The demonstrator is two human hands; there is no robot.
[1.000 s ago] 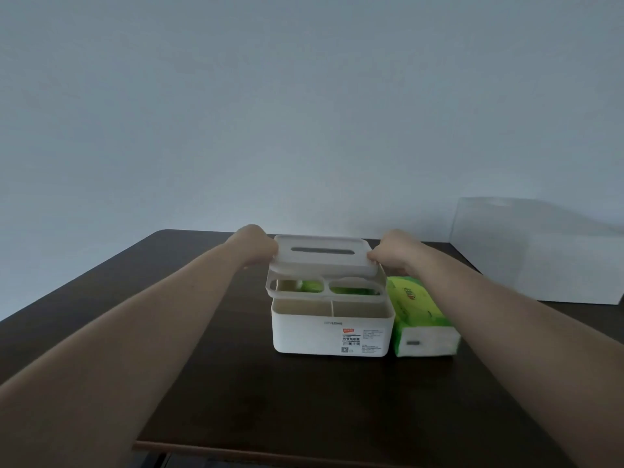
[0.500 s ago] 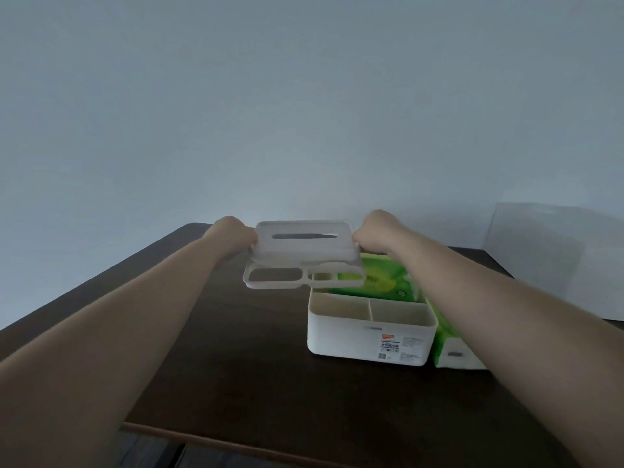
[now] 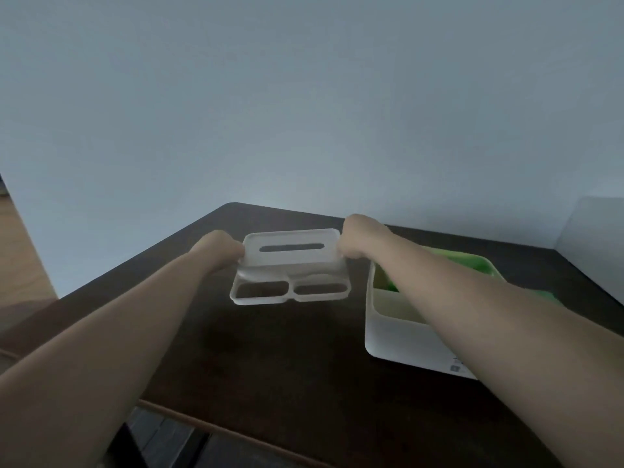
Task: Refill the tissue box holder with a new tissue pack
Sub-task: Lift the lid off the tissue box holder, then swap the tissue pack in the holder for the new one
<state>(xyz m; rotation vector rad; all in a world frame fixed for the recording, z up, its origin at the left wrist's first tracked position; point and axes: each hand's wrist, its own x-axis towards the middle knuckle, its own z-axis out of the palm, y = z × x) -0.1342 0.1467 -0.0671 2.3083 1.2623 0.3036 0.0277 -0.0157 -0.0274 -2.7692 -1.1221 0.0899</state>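
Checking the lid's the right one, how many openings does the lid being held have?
3: a long narrow slot on the raised top of the lid, and two rounded openings along its near edge, left and right.

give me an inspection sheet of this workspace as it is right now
surface: dark wooden table, bare between the items
job's things: white plastic slotted lid lifted off, held left of the white plastic holder base; green tissue pack inside the base, partly hidden by the forearm
clutter: nothing seen
grippers: left hand and right hand grip the lid's two ends
cables: nothing seen
surroundings: plain pale wall; white box at far right
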